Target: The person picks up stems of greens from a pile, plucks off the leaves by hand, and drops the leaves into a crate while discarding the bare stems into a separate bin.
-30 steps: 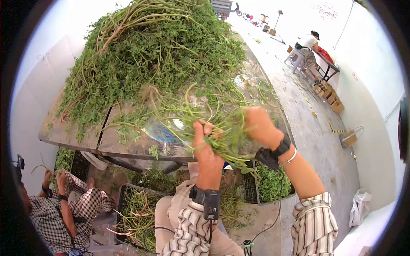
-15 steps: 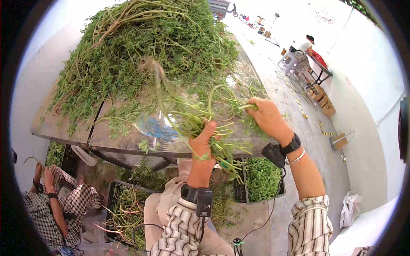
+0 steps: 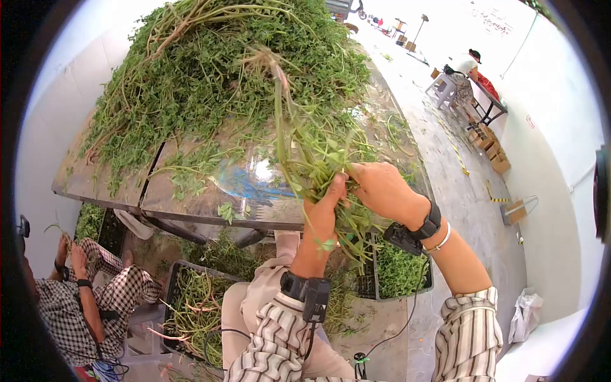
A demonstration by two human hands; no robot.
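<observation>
From the head-worn camera, a person in brown-and-white striped sleeves (image 3: 468,331) works a loose bunch of long green leafy stems (image 3: 313,169) at the centre of the frame. The bunch slants from a pale, blurred root end at upper centre down past the front edge of a brown, scuffed tabletop (image 3: 191,213). The left hand (image 3: 323,213) is wrapped around it, thumb uppermost. The right hand (image 3: 389,194), just beside, is drawn narrow, its curled fingers pinching at the bunch's right side; the exact stems between the fingertips are hidden.

Black box-shaped devices are strapped to both wrists, and a pale, thin bracelet (image 3: 443,239) circles the right one.

A tall heap of green leafy plants (image 3: 223,95) fills the upper left of the tabletop. Below the tabletop, a black plastic crate of green and pinkish stems (image 3: 200,305) sits at lower left of centre; a second dark crate of short green leaves (image 3: 404,270) sits at lower right of centre.

At lower left, a co-worker in black-and-white checks (image 3: 70,312) holds a thin green stem. At upper right, another person in a white top (image 3: 463,67) bends over a dark-legged table bearing something red, with brown cardboard boxes (image 3: 490,146) nearby.
</observation>
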